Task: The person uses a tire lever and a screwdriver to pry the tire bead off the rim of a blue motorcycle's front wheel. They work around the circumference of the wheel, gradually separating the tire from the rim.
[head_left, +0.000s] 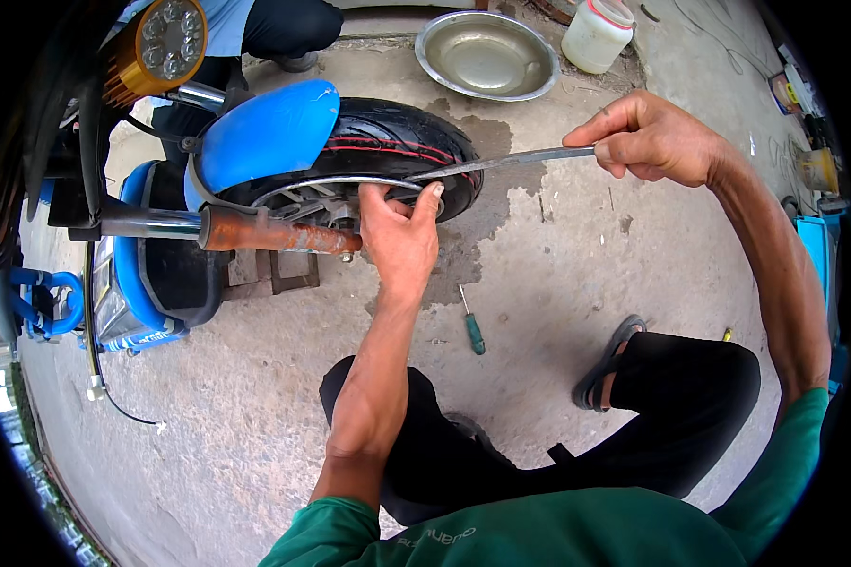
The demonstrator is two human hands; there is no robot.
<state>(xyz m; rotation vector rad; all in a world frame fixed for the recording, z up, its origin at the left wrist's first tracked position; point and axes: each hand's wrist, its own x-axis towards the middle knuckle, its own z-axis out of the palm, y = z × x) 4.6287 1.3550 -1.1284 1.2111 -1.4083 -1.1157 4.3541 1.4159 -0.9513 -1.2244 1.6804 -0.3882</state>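
My right hand (657,142) holds one end of a long flat metal tire lever (515,161), fingers closed round it. The lever's far tip reaches in between the black tire (402,123), which has a red line, and the wheel rim (298,183). At the near side of the wheel my left hand (402,241) grips the rim close to that tip, thumb up against the edge; its other fingertips are partly hidden. A blue fender (269,132) covers part of the tire. The rusty orange-brown fork leg (274,232) lies left of my left hand.
A green-handled screwdriver (474,333) lies on the concrete below the wheel. Beyond the tire stand a metal basin (487,57) with water and a white plastic jar (598,36). Wet patches darken the ground. Another person's dark-clothed leg (291,28) shows at the top.
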